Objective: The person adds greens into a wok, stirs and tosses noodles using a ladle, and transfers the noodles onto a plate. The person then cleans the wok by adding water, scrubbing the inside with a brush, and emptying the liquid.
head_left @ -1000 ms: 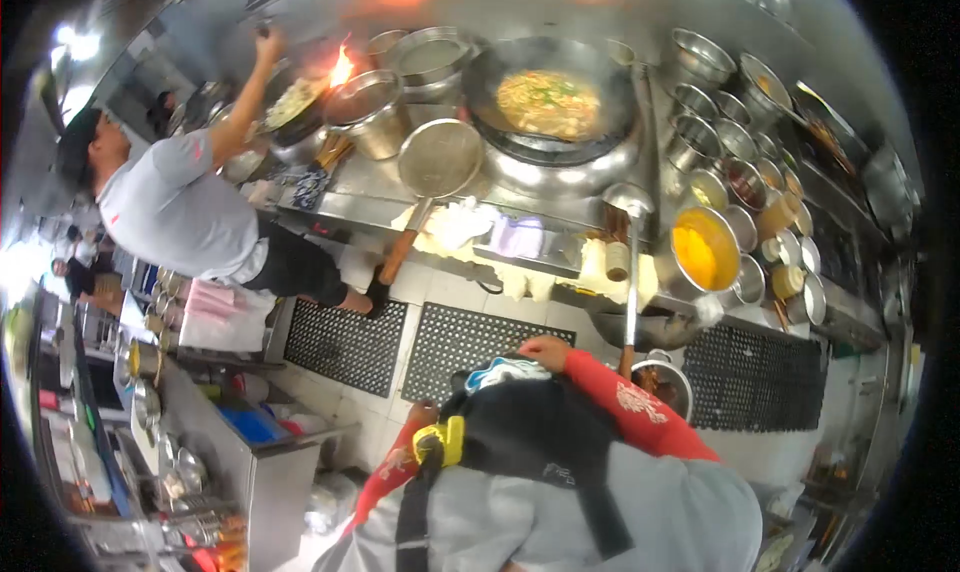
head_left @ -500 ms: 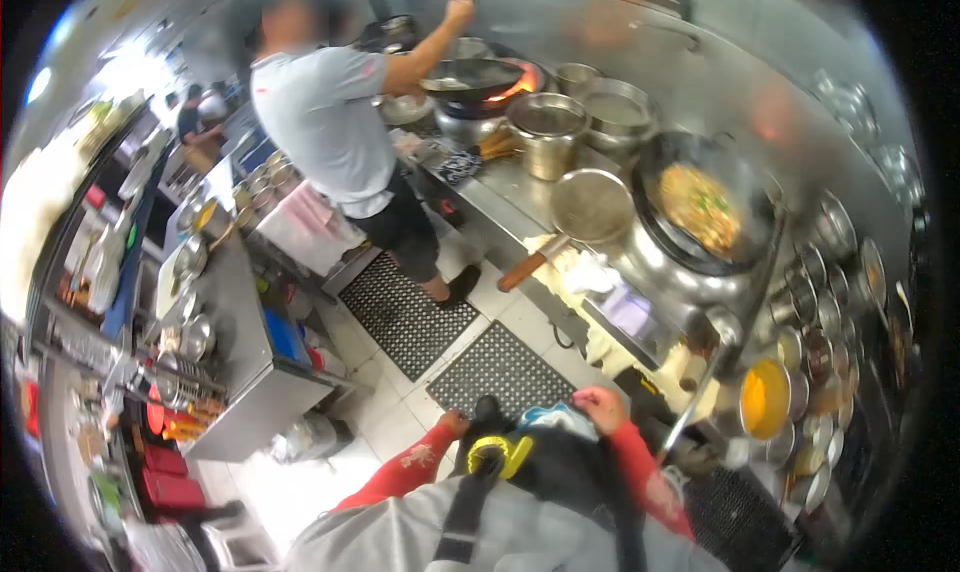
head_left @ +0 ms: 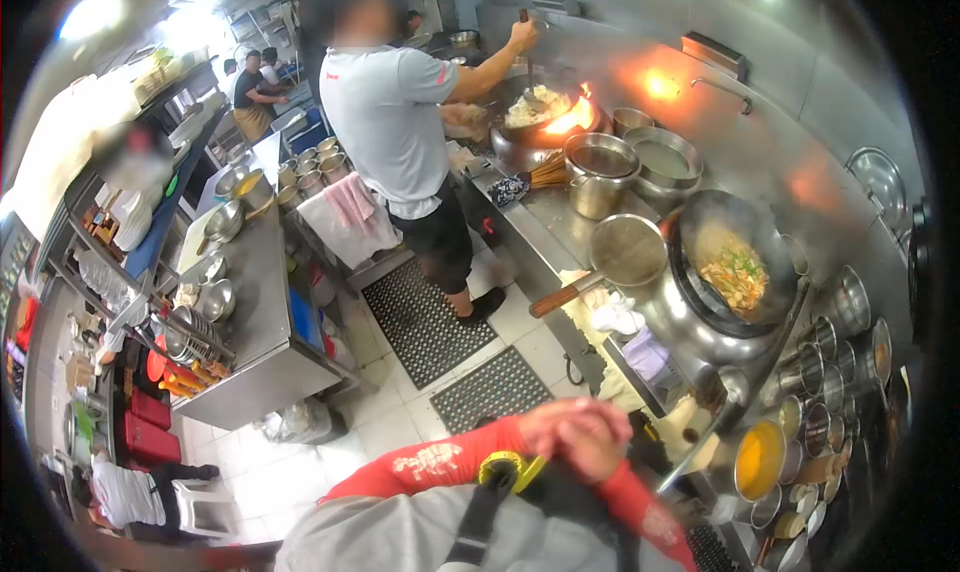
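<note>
My left hand (head_left: 549, 424) and my right hand (head_left: 597, 443) are clasped together in front of my body, fingers closed, with no object showing between them. A wok (head_left: 732, 264) on the round stove holds a steaming noodle-like dish (head_left: 737, 274) with green bits. Nearest the hands on the counter are a white cloth (head_left: 617, 313) and a purple cloth (head_left: 646, 355). Just behind these rests a round strainer (head_left: 628, 251) with a wooden handle. To the right, a ladle (head_left: 733, 384) lies near a pot of yellow liquid (head_left: 760, 459).
A co-worker in a grey shirt (head_left: 387, 117) stands at a flaming wok (head_left: 535, 107) on the left. Metal bowls and pots (head_left: 820, 347) crowd the right side. A steel work table (head_left: 262, 302) stands left, and black perforated mats (head_left: 425, 322) lie on the tiled floor.
My hands have come up from beside my waist and joined. The view has swung left, bringing more of the kitchen in. The co-worker's wok now shows food and larger flames.
</note>
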Action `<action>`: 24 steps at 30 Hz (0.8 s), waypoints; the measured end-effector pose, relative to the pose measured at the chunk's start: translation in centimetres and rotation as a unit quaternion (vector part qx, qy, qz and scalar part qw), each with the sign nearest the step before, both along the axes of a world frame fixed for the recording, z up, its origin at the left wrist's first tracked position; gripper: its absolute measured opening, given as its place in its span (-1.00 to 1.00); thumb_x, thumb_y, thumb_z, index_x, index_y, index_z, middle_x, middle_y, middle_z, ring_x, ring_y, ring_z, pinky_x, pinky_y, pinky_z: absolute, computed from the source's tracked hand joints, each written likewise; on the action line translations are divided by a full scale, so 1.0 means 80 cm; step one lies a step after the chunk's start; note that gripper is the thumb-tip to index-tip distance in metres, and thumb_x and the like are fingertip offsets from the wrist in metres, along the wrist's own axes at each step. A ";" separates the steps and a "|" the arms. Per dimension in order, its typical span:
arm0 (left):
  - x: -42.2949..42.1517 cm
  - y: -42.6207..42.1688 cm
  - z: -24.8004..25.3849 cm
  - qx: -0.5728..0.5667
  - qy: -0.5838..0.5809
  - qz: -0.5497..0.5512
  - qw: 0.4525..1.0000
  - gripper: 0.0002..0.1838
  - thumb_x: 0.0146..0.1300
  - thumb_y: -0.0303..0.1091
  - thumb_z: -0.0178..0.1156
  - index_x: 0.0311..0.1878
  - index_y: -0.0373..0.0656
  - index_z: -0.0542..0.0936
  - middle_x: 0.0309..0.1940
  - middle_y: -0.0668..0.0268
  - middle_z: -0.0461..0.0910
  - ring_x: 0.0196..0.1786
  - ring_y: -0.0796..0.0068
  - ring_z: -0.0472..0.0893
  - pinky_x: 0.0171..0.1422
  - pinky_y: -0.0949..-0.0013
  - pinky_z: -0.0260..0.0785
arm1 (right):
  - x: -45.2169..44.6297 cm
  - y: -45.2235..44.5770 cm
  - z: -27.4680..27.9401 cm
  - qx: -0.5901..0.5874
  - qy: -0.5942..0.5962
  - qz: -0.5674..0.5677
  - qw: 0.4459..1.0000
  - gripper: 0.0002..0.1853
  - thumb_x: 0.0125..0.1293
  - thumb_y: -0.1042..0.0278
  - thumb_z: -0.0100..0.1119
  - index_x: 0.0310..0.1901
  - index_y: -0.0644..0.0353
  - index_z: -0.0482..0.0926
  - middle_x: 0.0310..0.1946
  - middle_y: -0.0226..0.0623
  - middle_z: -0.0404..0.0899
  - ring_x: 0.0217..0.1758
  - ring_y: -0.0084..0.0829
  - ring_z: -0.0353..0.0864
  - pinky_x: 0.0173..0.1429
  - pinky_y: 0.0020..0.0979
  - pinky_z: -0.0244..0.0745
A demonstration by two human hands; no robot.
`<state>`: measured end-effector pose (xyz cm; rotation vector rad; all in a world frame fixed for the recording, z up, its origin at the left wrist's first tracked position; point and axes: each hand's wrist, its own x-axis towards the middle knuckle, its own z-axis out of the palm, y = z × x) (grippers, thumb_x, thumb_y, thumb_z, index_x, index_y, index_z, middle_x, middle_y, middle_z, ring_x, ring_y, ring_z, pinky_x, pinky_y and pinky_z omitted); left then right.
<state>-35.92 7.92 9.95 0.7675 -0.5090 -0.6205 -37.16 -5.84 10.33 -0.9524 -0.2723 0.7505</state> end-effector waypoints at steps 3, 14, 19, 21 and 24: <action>0.006 -0.017 -0.026 -0.041 0.030 -0.037 0.998 -0.27 0.37 0.21 -0.25 0.15 -0.37 0.43 0.09 -0.08 0.49 0.21 0.10 0.46 0.35 0.13 0.21 | 0.005 -0.014 -0.037 -0.078 -0.111 -0.035 0.990 -0.74 0.40 0.32 -0.06 -0.21 0.34 0.56 -0.41 -0.17 0.60 -0.35 -0.37 0.59 -0.25 -0.42 0.49; 0.011 -0.041 -0.046 0.022 0.172 -0.045 0.984 -0.28 0.33 0.24 -0.20 0.00 -0.36 0.49 -0.01 -0.25 0.49 0.10 -0.12 0.50 0.24 0.05 0.30 | -0.004 -0.023 -0.014 0.009 0.031 -0.095 0.995 -0.71 0.44 0.25 -0.06 -0.16 0.30 0.58 -0.43 -0.24 0.59 -0.56 -0.45 0.52 -0.45 -0.52 0.41; 0.013 -0.040 -0.063 0.031 0.206 -0.026 0.978 -0.30 0.40 0.14 -0.34 0.03 -0.41 0.45 -0.07 -0.28 0.50 0.05 -0.12 0.51 0.23 0.03 0.29 | 0.002 -0.006 -0.070 0.018 0.018 -0.127 0.992 -0.69 0.40 0.14 -0.02 -0.33 0.17 0.61 -0.60 -0.37 0.57 -0.61 -0.55 0.54 -0.50 -0.54 0.39; 0.012 -0.042 -0.055 0.064 0.209 -0.021 0.976 -0.30 0.36 0.20 -0.31 0.00 -0.36 0.46 -0.10 -0.23 0.51 0.02 -0.10 0.51 0.18 0.02 0.32 | 0.004 -0.020 -0.049 0.010 0.049 -0.079 0.996 -0.69 0.41 0.17 -0.03 -0.31 0.23 0.58 -0.56 -0.29 0.57 -0.55 -0.45 0.56 -0.46 -0.49 0.44; 0.014 -0.039 -0.051 0.100 0.196 -0.005 0.975 -0.29 0.33 0.24 -0.29 -0.01 -0.33 0.46 -0.09 -0.20 0.50 0.03 -0.09 0.51 0.17 0.02 0.33 | 0.004 -0.023 -0.033 0.019 0.078 -0.054 0.995 -0.67 0.42 0.13 -0.01 -0.28 0.25 0.56 -0.59 -0.25 0.57 -0.57 -0.41 0.57 -0.50 -0.47 0.47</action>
